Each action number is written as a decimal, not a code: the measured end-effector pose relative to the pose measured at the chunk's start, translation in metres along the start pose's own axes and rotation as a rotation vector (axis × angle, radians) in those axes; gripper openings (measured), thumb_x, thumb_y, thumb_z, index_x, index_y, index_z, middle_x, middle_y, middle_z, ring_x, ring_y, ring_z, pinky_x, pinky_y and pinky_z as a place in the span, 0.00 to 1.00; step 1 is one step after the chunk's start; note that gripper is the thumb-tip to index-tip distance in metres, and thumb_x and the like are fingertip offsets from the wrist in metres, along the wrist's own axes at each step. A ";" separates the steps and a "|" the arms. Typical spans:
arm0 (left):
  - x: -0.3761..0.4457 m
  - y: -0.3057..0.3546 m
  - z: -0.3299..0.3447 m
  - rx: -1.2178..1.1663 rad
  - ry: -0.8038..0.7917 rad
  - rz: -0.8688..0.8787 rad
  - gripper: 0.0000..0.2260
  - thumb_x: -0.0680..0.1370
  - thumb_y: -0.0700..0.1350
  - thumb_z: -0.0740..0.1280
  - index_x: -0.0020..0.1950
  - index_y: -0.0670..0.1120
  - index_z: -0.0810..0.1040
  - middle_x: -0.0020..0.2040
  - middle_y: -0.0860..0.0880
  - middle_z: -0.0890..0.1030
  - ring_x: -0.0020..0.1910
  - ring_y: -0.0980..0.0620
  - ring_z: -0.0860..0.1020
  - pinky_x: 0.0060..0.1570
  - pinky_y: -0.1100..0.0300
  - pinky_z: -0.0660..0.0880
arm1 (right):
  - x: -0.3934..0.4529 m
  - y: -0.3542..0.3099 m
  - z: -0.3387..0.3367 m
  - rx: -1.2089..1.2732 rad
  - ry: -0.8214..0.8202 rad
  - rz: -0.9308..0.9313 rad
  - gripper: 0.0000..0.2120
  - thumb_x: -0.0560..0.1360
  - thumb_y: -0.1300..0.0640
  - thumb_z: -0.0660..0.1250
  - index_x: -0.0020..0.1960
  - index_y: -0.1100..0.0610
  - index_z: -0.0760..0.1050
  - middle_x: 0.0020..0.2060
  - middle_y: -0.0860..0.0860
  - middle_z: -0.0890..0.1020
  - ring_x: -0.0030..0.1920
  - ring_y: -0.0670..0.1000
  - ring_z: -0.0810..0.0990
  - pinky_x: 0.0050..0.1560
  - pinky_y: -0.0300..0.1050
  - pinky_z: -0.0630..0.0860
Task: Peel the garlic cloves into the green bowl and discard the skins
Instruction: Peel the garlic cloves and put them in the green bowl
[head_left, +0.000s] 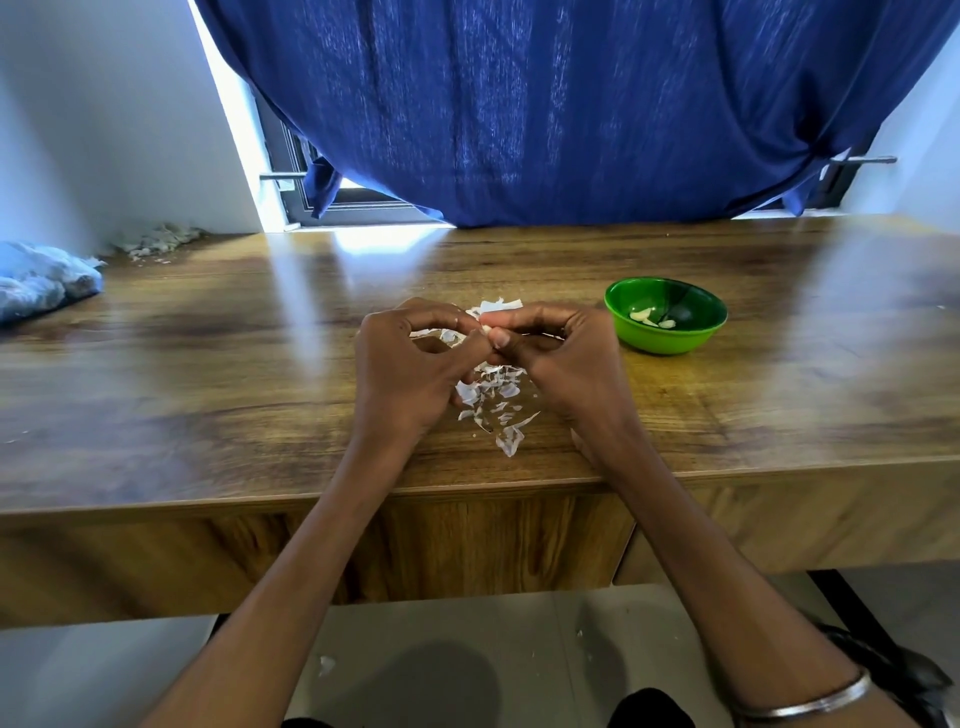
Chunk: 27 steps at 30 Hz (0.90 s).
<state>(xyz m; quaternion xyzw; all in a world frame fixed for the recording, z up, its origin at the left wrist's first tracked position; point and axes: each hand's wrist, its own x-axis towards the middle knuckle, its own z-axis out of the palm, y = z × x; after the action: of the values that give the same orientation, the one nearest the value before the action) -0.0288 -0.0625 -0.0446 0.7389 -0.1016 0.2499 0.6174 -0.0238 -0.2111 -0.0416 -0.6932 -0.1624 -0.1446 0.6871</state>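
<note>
Above the skins (493, 395), left hand (410, 358) and right hand (561, 348) pinching one garlic clove (487, 328), green bowl (666, 316) (three peeled cloves inside).

Bowl (665, 315) right of skins (492, 395) on table (208, 364).

Over the wooden table (208, 364) the left hand (410, 364) and right hand (561, 358) met, fingertips pinching a garlic clove (487, 329) above a pile of white skins (493, 400). The green bowl (667, 338) stood just right, holding 3 peeled cloves (649, 317)
</note>
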 end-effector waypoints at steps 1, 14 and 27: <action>0.000 0.000 0.000 0.004 0.003 0.010 0.03 0.71 0.42 0.78 0.41 0.44 0.86 0.42 0.54 0.84 0.25 0.53 0.79 0.22 0.59 0.72 | 0.000 0.000 0.000 0.012 0.002 0.000 0.08 0.73 0.69 0.74 0.50 0.60 0.85 0.43 0.49 0.88 0.43 0.48 0.87 0.43 0.36 0.81; -0.001 0.002 -0.001 0.000 -0.005 0.052 0.02 0.71 0.42 0.77 0.41 0.46 0.86 0.44 0.54 0.84 0.25 0.51 0.79 0.22 0.61 0.71 | -0.001 0.000 0.000 0.025 0.014 -0.036 0.08 0.73 0.69 0.74 0.51 0.64 0.84 0.44 0.50 0.87 0.44 0.47 0.87 0.43 0.35 0.81; 0.000 0.002 -0.001 -0.027 -0.017 -0.016 0.06 0.71 0.36 0.78 0.38 0.44 0.84 0.40 0.50 0.85 0.23 0.57 0.77 0.22 0.63 0.70 | 0.001 0.003 0.001 -0.028 -0.002 -0.041 0.09 0.72 0.71 0.74 0.50 0.62 0.85 0.43 0.53 0.87 0.43 0.51 0.87 0.45 0.39 0.82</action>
<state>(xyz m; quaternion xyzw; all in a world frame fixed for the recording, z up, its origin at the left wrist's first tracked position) -0.0297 -0.0617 -0.0426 0.7333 -0.1042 0.2372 0.6286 -0.0216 -0.2099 -0.0438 -0.6996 -0.1749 -0.1602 0.6740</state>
